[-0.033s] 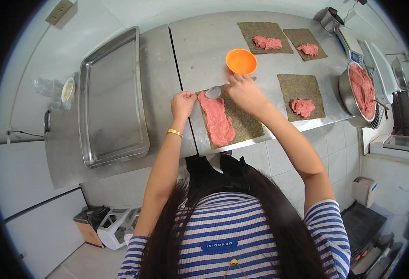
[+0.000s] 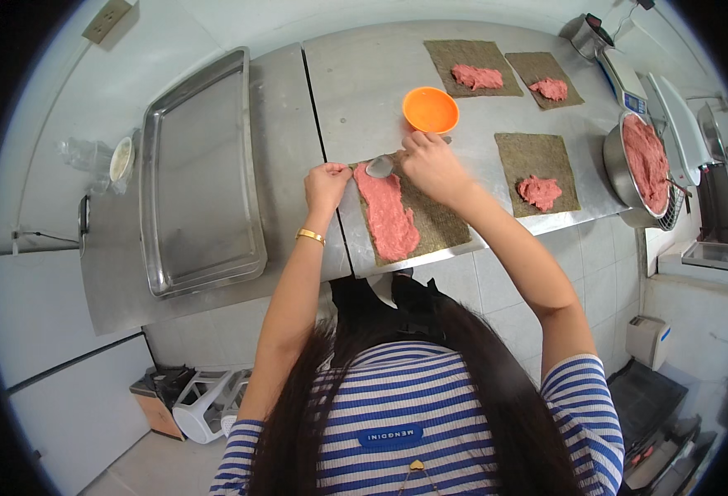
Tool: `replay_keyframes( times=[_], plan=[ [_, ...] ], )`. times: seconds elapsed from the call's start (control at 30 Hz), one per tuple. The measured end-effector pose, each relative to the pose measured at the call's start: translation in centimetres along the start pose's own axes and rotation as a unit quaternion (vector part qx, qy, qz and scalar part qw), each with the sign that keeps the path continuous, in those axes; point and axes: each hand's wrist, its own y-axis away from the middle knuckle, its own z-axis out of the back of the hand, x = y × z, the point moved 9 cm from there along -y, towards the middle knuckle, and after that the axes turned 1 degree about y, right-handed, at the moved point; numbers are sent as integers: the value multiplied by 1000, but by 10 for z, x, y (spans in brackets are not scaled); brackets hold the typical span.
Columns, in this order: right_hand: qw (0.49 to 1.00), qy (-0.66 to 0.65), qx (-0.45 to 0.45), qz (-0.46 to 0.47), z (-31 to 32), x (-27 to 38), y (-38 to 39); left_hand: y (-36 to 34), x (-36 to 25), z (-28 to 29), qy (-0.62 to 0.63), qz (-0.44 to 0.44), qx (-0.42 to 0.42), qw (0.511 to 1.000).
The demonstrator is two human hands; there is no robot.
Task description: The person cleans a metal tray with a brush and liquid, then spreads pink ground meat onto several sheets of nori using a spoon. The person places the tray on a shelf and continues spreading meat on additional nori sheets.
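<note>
Nearest seaweed sheet (image 2: pixel 434 219), lying at the front edge of the steel surface (image 2: pixel 364 83), bears a long strip of pink meat paste (image 2: pixel 389 213) along its left side. The right hand (image 2: pixel 432 165) is closed around a metal spoon (image 2: pixel 380 167), whose bowl rests at the far end of the strip. The left hand (image 2: pixel 327 183), fingers curled, presses the sheet's far left corner. An orange bowl (image 2: pixel 431 110) stands just beyond this sheet. Three further sheets with paste lumps lie beyond and right of it; a steel tray (image 2: pixel 198 165) lies to its left, a metal bowl of paste (image 2: pixel 641 161) far right.
</note>
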Motion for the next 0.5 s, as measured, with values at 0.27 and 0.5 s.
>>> replay_keyframes(
  times=[0.27,0.5],
  plan=[
    [998,62,-5,21,-9,7,-23,-5,0,0,21,7,-3,1000],
    [999,54,-2,1,-14,-7,-26,-5,-3,1,6,9,-4,1000]
  ],
)
